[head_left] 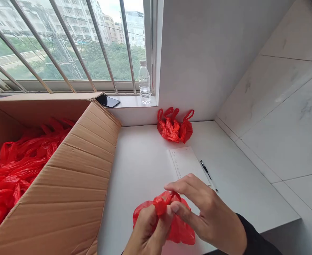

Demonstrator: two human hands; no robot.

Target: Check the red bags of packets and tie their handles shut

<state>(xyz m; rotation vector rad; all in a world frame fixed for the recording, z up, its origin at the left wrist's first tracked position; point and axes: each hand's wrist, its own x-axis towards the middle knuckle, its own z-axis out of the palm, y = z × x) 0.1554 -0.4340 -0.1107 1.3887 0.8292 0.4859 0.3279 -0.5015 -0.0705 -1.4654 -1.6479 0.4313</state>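
Note:
A red plastic bag is held low over the white table, its top gathered and twisted into a knot-like bunch. My left hand is closed, pinching that bunch between thumb and fingers. From the right, my right hand has its thumb and index finger on the same bunched plastic, and its other fingers are curled behind. Part of the bag is hidden behind both hands. Beyond them lie an open notebook with blank-looking pages and a black pen.
A cardboard box full of red plastic bags stands at the left. Several tied red bags sit against the wall. On the windowsill are a phone and a water bottle. The white table ends at the lower right.

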